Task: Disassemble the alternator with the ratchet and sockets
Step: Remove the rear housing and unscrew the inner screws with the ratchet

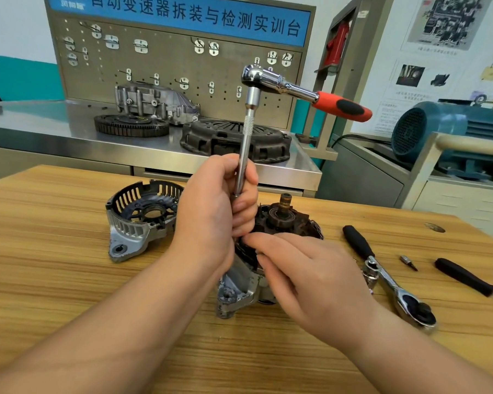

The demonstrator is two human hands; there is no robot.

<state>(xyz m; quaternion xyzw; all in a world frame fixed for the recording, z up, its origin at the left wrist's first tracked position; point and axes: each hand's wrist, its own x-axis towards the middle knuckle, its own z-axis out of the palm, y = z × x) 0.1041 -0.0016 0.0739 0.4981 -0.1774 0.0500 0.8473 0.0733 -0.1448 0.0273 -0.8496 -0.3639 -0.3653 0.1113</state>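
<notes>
Left grip [214,206] is wrapped round the upright extension bar [246,143] of the red-handled ratchet [296,89], while the right grip [310,280] lies with fingers extended on the alternator [285,217], which stands mid-way across the wooden table [69,280]. Its cast housing suggests a heavy, rigid unit with fragile copper windings, best held by the housing lugs. No container is in view; the detached end cover [143,217] lies just beside it, open side up, apparently empty.

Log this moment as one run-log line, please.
left hand: grips extension bar | right hand: rests on alternator | red ratchet: atop bar, grip unheld
</notes>
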